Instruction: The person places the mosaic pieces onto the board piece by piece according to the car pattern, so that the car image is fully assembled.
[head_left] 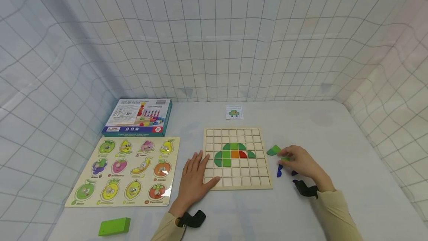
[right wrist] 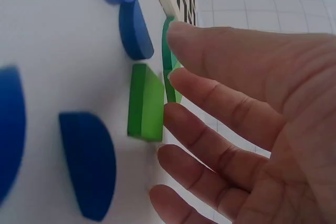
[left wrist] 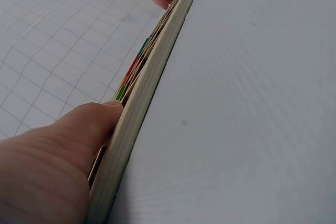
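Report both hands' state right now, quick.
Left hand: open, fingers spread, at the wooden board's left edge.
Right hand: open, fingers loosely bent beside a green piece; nothing visibly held.

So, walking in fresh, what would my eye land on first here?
Probably the grid board in the middle, where green, orange and red tiles form a rounded shape and the left hand rests at the left edge. Next, the right hand, by loose green pieces and blue pieces right of that board. Then the bright fruit puzzle to its left.
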A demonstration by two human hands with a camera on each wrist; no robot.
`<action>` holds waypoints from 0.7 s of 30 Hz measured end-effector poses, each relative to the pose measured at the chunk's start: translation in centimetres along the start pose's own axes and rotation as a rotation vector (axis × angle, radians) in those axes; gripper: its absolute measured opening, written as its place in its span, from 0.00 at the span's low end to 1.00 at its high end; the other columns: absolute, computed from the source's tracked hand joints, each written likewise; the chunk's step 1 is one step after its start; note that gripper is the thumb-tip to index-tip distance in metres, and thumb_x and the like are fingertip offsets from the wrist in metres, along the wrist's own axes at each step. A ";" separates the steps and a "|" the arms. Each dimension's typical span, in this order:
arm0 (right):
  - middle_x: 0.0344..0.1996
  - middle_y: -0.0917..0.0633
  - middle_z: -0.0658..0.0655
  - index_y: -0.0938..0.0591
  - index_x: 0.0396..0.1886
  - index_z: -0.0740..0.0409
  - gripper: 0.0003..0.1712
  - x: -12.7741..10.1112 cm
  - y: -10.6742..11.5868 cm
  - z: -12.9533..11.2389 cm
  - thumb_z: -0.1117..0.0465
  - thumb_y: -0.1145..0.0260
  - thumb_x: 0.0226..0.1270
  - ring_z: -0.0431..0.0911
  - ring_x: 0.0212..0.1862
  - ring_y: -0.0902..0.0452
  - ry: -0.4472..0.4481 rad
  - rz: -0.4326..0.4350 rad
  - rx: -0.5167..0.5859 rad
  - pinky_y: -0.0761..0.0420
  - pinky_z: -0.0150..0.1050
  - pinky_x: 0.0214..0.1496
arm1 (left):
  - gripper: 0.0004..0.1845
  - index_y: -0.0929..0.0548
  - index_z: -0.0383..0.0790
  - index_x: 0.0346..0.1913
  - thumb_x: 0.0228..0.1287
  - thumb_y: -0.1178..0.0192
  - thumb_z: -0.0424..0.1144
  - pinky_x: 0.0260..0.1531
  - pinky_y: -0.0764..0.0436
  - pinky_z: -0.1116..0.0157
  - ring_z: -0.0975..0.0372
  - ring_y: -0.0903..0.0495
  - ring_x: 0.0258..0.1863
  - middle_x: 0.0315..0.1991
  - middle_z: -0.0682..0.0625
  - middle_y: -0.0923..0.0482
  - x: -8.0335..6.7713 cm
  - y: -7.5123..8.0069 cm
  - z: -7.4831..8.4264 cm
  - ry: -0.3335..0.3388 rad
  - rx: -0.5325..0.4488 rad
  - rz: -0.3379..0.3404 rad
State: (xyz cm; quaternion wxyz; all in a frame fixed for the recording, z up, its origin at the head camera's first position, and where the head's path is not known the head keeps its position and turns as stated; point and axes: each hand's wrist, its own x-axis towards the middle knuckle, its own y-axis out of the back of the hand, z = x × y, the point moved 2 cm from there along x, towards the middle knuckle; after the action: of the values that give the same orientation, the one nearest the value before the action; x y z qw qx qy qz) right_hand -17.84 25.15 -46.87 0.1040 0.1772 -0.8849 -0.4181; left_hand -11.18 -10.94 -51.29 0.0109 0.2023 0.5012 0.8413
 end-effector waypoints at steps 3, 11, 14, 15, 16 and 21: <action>0.36 0.18 0.50 0.16 0.40 0.61 0.13 -0.1 0.1 0.6 0.61 0.27 0.56 0.48 0.41 0.25 0.011 -0.014 0.000 0.23 0.47 0.45 | 0.43 0.35 0.37 0.69 0.57 0.40 0.61 0.66 0.52 0.49 0.47 0.49 0.70 0.70 0.39 0.43 0.1 0.0 0.0 0.009 -0.008 -0.010; 0.39 0.20 0.49 0.16 0.43 0.60 0.17 -0.3 0.2 1.5 0.63 0.25 0.51 0.46 0.42 0.28 0.014 -0.073 0.038 0.25 0.43 0.46 | 0.43 0.35 0.38 0.70 0.57 0.40 0.61 0.67 0.54 0.49 0.48 0.50 0.71 0.71 0.39 0.44 0.1 0.2 0.1 0.020 -0.015 -0.035; 0.39 0.20 0.49 0.16 0.42 0.59 0.16 -0.3 0.3 1.6 0.64 0.25 0.52 0.46 0.42 0.28 0.018 -0.069 0.045 0.25 0.42 0.47 | 0.43 0.36 0.39 0.70 0.58 0.41 0.62 0.67 0.55 0.51 0.49 0.52 0.71 0.71 0.40 0.45 0.2 0.2 0.0 0.031 -0.017 -0.050; 0.39 0.20 0.49 0.16 0.42 0.59 0.16 -0.3 0.3 1.6 0.64 0.26 0.52 0.47 0.43 0.28 0.013 -0.069 0.051 0.25 0.42 0.47 | 0.44 0.36 0.39 0.70 0.58 0.41 0.62 0.68 0.55 0.51 0.49 0.52 0.71 0.71 0.40 0.45 0.2 0.2 0.0 0.032 -0.017 -0.052; 0.39 0.20 0.49 0.16 0.42 0.59 0.15 -0.4 0.3 1.7 0.64 0.26 0.52 0.47 0.43 0.28 0.006 -0.070 0.057 0.25 0.42 0.48 | 0.44 0.36 0.39 0.70 0.58 0.41 0.62 0.68 0.56 0.51 0.49 0.52 0.71 0.71 0.40 0.45 0.1 0.2 0.0 0.033 -0.021 -0.054; 0.39 0.20 0.49 0.16 0.41 0.57 0.14 -0.7 0.4 1.9 0.64 0.27 0.54 0.48 0.45 0.27 -0.031 -0.070 0.077 0.25 0.43 0.49 | 0.43 0.36 0.39 0.70 0.58 0.40 0.62 0.67 0.55 0.50 0.49 0.52 0.71 0.71 0.39 0.45 0.0 0.2 0.0 0.036 -0.033 -0.056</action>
State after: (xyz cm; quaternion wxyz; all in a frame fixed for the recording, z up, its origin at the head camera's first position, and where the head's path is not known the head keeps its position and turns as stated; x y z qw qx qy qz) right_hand -17.92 26.99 -47.74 0.0685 0.2053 -0.8951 -0.3898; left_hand -11.16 -11.02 -51.11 0.0288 0.1729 0.4928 0.8523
